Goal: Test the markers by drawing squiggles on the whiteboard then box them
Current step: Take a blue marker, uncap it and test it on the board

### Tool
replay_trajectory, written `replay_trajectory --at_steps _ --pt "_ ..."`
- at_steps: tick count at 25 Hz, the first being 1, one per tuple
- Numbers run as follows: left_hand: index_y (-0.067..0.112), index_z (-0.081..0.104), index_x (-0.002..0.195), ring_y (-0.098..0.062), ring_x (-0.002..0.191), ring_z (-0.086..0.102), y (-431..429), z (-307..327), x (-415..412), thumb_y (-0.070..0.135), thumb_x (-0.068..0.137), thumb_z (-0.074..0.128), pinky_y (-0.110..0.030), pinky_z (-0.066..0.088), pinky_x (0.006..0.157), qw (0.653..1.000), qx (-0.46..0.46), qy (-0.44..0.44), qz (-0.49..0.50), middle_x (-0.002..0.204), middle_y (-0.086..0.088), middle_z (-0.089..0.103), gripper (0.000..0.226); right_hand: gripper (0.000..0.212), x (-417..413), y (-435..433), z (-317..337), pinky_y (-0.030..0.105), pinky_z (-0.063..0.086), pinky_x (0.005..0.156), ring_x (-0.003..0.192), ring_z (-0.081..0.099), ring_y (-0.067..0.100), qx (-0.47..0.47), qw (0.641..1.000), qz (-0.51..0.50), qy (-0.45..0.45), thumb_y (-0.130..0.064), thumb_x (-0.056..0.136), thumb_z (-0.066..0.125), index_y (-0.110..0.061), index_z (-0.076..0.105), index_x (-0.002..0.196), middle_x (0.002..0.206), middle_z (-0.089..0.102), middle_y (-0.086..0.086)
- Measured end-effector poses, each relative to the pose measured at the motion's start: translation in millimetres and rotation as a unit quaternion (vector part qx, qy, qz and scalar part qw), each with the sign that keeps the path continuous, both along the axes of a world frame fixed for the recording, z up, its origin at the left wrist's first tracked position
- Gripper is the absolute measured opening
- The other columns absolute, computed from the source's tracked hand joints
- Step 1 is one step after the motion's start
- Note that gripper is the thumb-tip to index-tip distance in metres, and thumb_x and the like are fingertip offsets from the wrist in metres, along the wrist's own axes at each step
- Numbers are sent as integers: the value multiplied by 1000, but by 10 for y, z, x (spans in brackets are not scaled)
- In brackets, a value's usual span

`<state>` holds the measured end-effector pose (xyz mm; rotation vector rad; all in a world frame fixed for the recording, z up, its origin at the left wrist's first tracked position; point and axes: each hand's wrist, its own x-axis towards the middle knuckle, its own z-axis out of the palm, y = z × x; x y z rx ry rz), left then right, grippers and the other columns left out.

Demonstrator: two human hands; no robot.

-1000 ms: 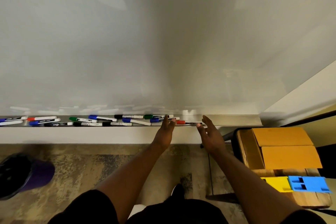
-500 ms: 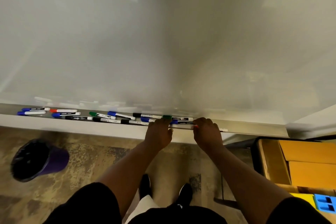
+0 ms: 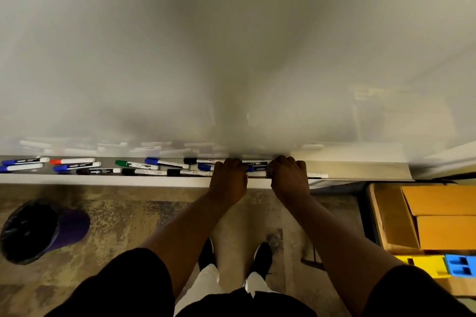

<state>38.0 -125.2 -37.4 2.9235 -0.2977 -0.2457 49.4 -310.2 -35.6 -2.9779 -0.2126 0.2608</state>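
Left grip [image 3: 228, 181] and right grip [image 3: 289, 183] are clenched side by side at the marker tray [image 3: 360, 171], my fingers curled down over the markers [image 3: 144, 165] that lie in it. Which barrel each grip has closed on is hidden under my knuckles, and I cannot tell whether anything has left the tray. A blue-capped marker [image 3: 257, 168] shows in the gap between the two grips, and a white barrel end pokes out just past the right one.

To my left, the other markers lie scattered along the tray with blue, red, green and black caps, all apparently capped and none in hand. The whiteboard [image 3: 231, 59] above them carries no squiggle that I can see, only glare and my own shadow.

The cardboard box [image 3: 438, 213] stands low to my right, well apart from the tray. Its flaps cover most of the inside, and no marker shows in the part I can see. A dark bin [image 3: 38, 231] stands on the floor [image 3: 154, 213] to my left.

By my reading the job is at its very start. No pen has been tested and none boxed. Uncapping, scribbling, recapping and carrying each one across to the box are all yet to come.
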Motion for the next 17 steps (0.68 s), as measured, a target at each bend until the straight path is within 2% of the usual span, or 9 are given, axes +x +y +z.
replay_trajectory --at_steps 9,14,17 --pt "17 69 118 -28 116 58 263 -26 -2 20 86 67 -45 43 98 1000 -2 -2 31 121 -4 67 32 37 1 314 -71 46 36 105 116 58 28 14 999 37 14 -7 83 64 -18 69 118 119 67 5" --pt "18 69 115 -27 107 62 275 -3 13 21 84 70 -45 47 92 999 -16 -13 30 112 -3 70 31 41 -14 304 -26 44 40 99 107 63 25 29 999 31 -27 -3 71 72 -20 71 109 110 68 3" --pt "19 69 114 -28 103 63 282 28 57 24 86 70 -45 48 89 998 -38 -37 24 108 -2 71 28 49 -43 306 42 41 40 94 101 64 25 58 997 22 -52 2 63 69 -19 69 107 107 66 2"
